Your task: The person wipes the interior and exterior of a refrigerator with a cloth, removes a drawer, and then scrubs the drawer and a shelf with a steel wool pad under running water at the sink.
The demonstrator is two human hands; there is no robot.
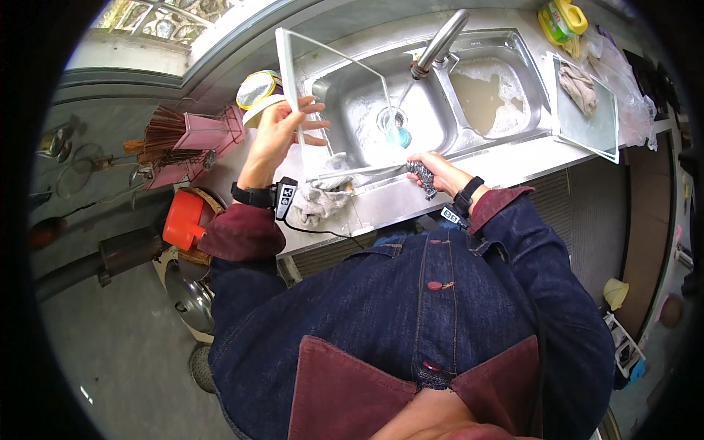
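Head view shows us a kitchen with a window at upper left and a steel counter, where the sink has two basins and one tap. We see one framed panel over the left basin, between two hands: the left hand holds its left side, fingers spread; the right hand closes around one scrubber near its lower right corner. We count also a second panel at right with one cloth on it, and another cloth beside the sink.

The frame is white, the scrubber silvery, the jacket navy, its cuffs maroon.
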